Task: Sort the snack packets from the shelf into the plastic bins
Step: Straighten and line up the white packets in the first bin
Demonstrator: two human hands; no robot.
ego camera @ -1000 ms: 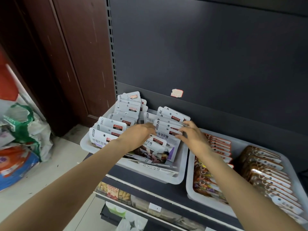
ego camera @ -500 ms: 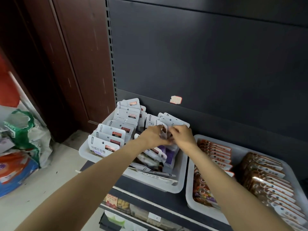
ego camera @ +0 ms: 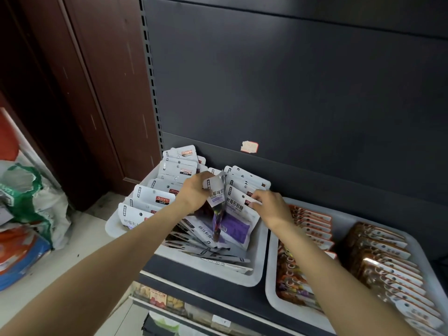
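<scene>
Left hand (ego camera: 195, 191) grips one snack packet (ego camera: 216, 209) by its upper end, fingers curled round the white header. Packet is lifted above the left bin (ego camera: 254, 258); long axis runs near vertical, header up, dark purple lower end pointing down toward the loose packets (ego camera: 206, 243) lying flat in the bin's front half. It is turned partly edge-on and slightly creased.

Packet look: white top with a dark logo block and printed characters, purple and dark print below, glossy film.

Right hand (ego camera: 269, 206) pinches the top corner of an upright packet (ego camera: 236, 207) in the right-hand row, at the bin's right wall.

Left bin: white plastic, rounded corners. Standing rows (ego camera: 155, 197) fill the back and left side, headers up, leaning back toward the dark shelf panel (ego camera: 291, 93). Loose pile crowds the front rim. Free room is mostly above the bin.

Right bin (ego camera: 269, 287) sits just beside it, walls nearly touching, holding orange-topped packets (ego camera: 312, 221) and brown packets (ego camera: 378, 258) in rows.

Floor left: bagged goods (ego camera: 26, 209). Lower shelf (ego camera: 169, 301) shows beneath.
</scene>
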